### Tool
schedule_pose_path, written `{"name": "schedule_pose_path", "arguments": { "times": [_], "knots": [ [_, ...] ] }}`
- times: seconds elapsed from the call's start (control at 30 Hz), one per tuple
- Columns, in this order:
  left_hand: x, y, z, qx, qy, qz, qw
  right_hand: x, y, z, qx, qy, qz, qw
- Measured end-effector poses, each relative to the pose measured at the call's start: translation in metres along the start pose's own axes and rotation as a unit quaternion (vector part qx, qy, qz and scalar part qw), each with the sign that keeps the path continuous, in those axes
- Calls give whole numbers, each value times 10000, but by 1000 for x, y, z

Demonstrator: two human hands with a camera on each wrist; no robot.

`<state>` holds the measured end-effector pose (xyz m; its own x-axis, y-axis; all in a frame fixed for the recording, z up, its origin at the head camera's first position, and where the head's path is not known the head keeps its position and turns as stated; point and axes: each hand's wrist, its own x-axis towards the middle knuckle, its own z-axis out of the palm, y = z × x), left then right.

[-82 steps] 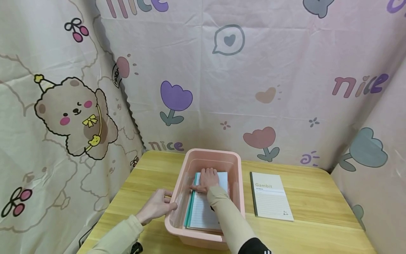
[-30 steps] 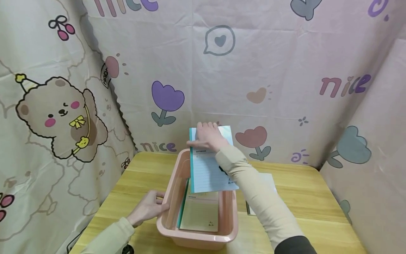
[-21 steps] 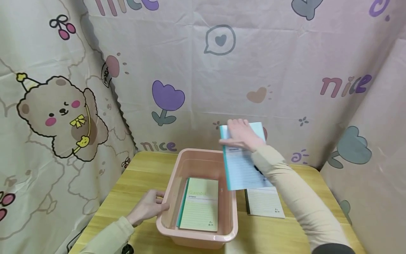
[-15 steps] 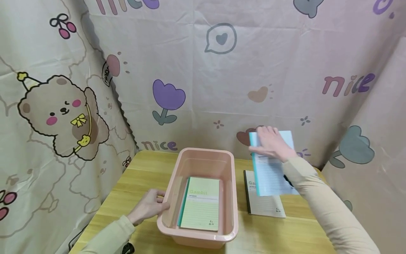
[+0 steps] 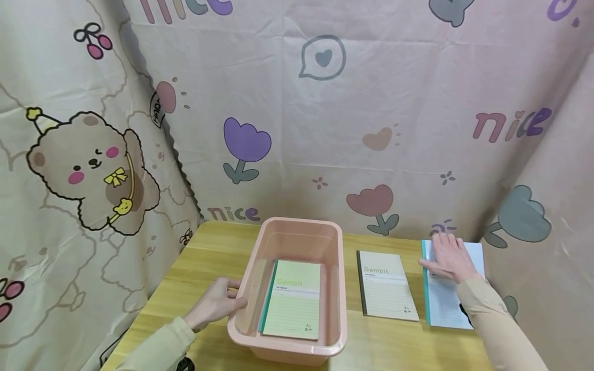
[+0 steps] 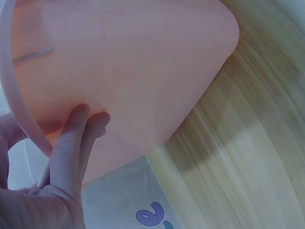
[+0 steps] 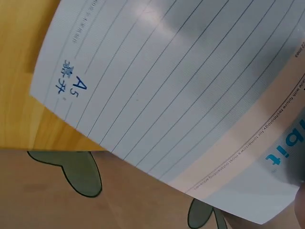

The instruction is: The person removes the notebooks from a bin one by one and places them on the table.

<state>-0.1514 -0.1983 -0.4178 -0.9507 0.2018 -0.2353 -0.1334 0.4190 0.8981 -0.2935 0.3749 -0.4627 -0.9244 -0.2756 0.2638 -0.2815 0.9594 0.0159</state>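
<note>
In the head view, my left hand (image 5: 215, 303) holds the left rim of a pink plastic bin (image 5: 301, 348). The left wrist view shows its fingers (image 6: 69, 148) against the bin's outer wall, under the rim. A pale green notebook (image 5: 294, 304) with a teal spine lies in the bin. At the table's far right, my right hand (image 5: 451, 257) grips a light blue notebook (image 5: 445, 304) by its top part, fingers over the top edge and thumb at the teal spine. The right wrist view shows the notebook's lined cover (image 7: 157, 90) close up; most of that hand is out of that view.
A white notebook (image 5: 387, 288) with a dark spine lies on the wooden table (image 5: 371, 345), between the bin and the blue notebook. Printed curtains (image 5: 306, 129) stand behind the table and along both sides, the right one close to the blue notebook.
My right hand has lifted the blue notebook out of the bin, carried it right past the white notebook, and lowered it at the table's right side. The left hand still holds the bin.
</note>
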Motion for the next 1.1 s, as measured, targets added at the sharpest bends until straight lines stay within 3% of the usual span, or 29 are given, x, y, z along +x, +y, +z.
{"name": "schedule_pose_path", "arguments": {
  "times": [0.23, 0.6, 0.9, 1.1],
  "knots": [
    [0, 1, 0, -44, -4, 21, 10000, -5, 6, 22, -23, -91, 129, 9999],
    [-2, 1, 0, -120, -113, 130, 9998, 3, -3, 25, -53, 150, 571, 9982],
    [-1, 4, 0, -115, -123, 61, 9998, 11, -21, 6, 243, -269, 734, 9966],
    [-1, 3, -1, -99, -118, 15, 9999, 26, -55, -13, 536, -576, 760, 9940]
  ]
}}
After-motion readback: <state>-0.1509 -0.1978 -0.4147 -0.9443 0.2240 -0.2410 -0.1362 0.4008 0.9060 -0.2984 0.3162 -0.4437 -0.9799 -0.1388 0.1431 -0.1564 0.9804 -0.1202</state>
